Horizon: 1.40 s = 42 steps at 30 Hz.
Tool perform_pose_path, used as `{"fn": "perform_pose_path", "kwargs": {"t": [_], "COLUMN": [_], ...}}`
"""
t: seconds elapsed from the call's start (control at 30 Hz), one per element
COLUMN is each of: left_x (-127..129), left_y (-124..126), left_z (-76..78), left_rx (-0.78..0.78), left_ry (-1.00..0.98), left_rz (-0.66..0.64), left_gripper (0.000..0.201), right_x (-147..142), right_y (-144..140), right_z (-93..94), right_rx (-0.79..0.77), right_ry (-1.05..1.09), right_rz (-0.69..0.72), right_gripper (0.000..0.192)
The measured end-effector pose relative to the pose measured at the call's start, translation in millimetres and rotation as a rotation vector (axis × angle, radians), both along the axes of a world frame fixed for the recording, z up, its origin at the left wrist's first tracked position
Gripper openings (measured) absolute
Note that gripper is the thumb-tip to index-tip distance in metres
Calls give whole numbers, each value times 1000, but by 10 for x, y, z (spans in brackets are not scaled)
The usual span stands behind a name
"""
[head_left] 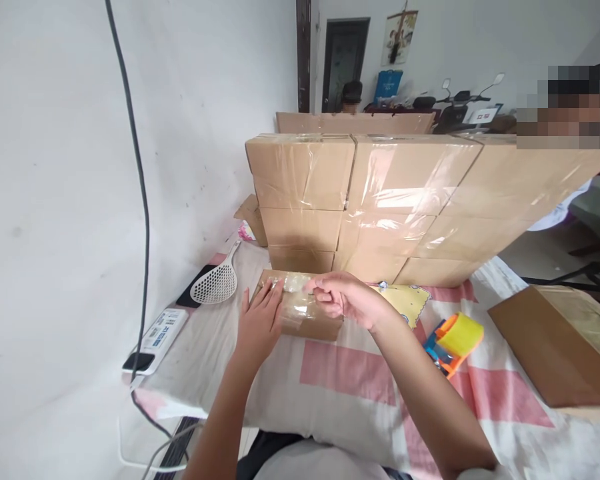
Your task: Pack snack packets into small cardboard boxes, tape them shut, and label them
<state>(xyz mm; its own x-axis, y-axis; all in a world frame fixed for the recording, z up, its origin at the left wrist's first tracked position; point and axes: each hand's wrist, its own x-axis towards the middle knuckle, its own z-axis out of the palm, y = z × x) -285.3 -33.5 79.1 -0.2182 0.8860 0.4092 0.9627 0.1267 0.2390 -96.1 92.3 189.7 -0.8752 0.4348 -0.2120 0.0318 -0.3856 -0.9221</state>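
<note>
Small cardboard box [300, 307] sits on the pink-and-white cloth [350, 373], just in front of the taped carton stack [380, 200] at 12 o'clock. Clear tape already runs over the box top, shiny and a bit wrinkled.

Left hand [260, 327] lies flat on the box's left end, fingers together and extended, pressing, not gripping. Right hand [343, 297] comes in from 3 o'clock over the top edge, fingers loosely curled, thumb and forefinger tips close together on the tape; probably pinching or rubbing a tape end, but glare on the film makes it hard to confirm.

Judgement on doing this well: keep the left palm steady so the box does not slide toward the stack, and sweep the right fingertips along the seam in one direction to push out wrinkles. Press the tape end down over the edge so it does not lift.

Around it: orange tape dispenser [453, 343] with a yellowish roll at 4 o'clock of the box, well apart. Flat brown carton [555, 343] at far 3 o'clock. White slotted scoop [215, 283] at 9 o'clock, near the box. White device with a label [157, 337] at 8 o'clock by the wall, black cable [143, 200] hanging above it. Another person sits behind the stack, and there are parked scooters [455, 107] at the back.
</note>
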Motion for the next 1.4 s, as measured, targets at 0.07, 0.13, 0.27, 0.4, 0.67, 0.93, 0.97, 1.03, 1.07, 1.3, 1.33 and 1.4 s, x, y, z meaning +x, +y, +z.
{"fn": "perform_pose_path", "kwargs": {"t": [0.07,0.13,0.27,0.4,0.67,0.93,0.97,1.03,1.07,1.3,1.33,1.4], "left_x": [1,6,19,23,59,78,77,73,71,70,71,75], "left_y": [-2,12,22,-11,2,11,11,8,7,6,7,8], "left_z": [-5,5,29,28,49,31,29,28,27,25,26,29], "left_rx": [7,17,45,42,28,52,54,56,55,56,56,51], "left_ry": [-39,-89,-135,-88,-142,-150,-155,-164,-164,-149,-155,-167], "left_rz": [8,15,9,-34,1,18,18,16,15,17,18,22], "left_gripper": [54,55,54,54,52,52,53,53,53,52,52,52], "right_x": [-111,-209,-301,-316,-215,107,98,51,19,-100,-100,-95], "right_y": [126,239,335,330,358,412,432,476,497,595,602,612], "right_z": [-113,-221,-330,-343,-228,135,126,61,13,-290,-310,-335], "right_rx": [28,35,51,71,76,-93,-102,-42,25,323,345,391], "right_ry": [-96,-198,-294,-294,-120,22,10,-66,-128,-418,-435,-464], "right_rz": [-46,-75,-82,-100,-147,61,93,85,52,-100,-109,-131], "right_gripper": [26,22,17,13,22,29,30,28,26,20,20,19]}}
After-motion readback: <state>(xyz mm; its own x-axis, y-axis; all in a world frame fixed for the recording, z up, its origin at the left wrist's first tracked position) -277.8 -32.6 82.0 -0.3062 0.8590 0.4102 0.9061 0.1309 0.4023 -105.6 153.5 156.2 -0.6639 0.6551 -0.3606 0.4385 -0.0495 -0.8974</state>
